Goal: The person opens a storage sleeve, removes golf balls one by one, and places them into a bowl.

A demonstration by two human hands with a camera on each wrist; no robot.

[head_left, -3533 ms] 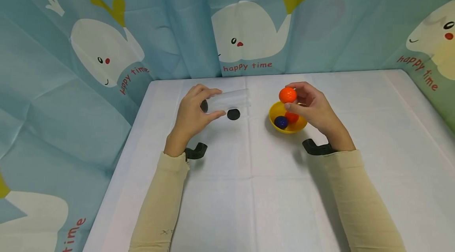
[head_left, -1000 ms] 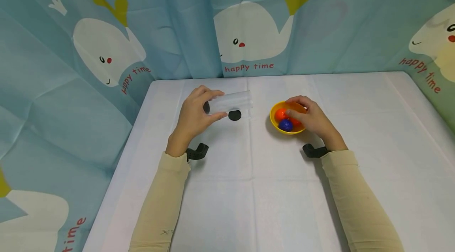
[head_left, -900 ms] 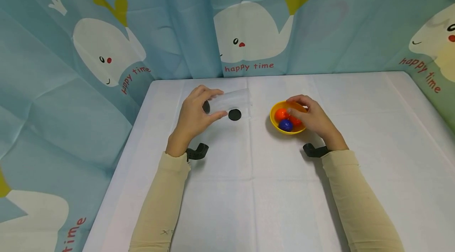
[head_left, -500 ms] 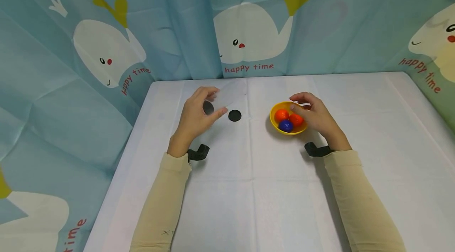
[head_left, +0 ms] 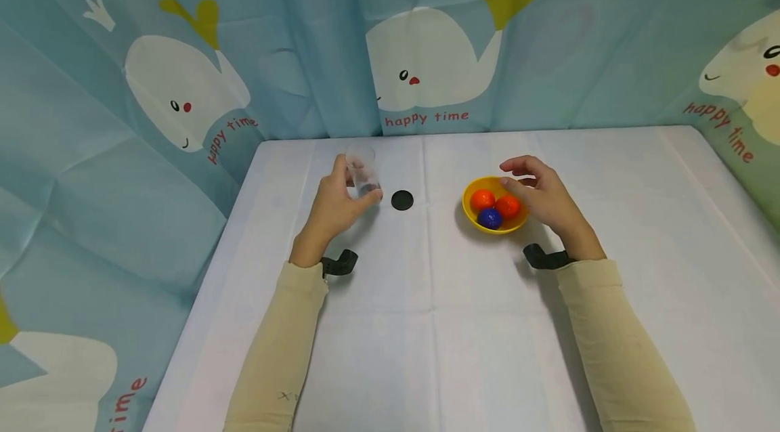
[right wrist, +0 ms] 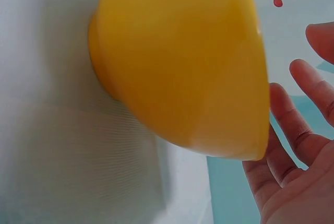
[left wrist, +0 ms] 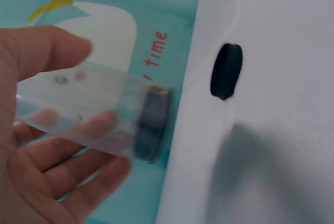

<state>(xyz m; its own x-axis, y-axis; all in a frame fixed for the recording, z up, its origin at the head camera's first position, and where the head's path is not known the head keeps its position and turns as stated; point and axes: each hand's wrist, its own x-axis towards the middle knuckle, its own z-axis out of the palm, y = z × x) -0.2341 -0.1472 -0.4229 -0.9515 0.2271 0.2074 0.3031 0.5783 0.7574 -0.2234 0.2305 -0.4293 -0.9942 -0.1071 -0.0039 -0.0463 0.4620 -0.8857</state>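
In the head view my left hand grips a clear plastic tube between thumb and fingers. The tube stands nearly upright, its black end pointing down at the table; nothing shows inside it. Beside it on the cloth lies a round black cap. My right hand hovers at the right rim of a yellow bowl, fingers loosely bent and apart, holding nothing. Inside the bowl sit two orange balls and one dark blue ball. The right wrist view shows the bowl's outer wall, hiding its contents.
A white cloth covers the table. Behind and to the left hangs a blue curtain printed with whales, close to the table's back edge. Both wrists carry black camera mounts.
Earlier, my right hand lowered an orange ball into the bowl and let go, then rose slightly. My left hand has turned the tube from lying sideways to nearly upright.
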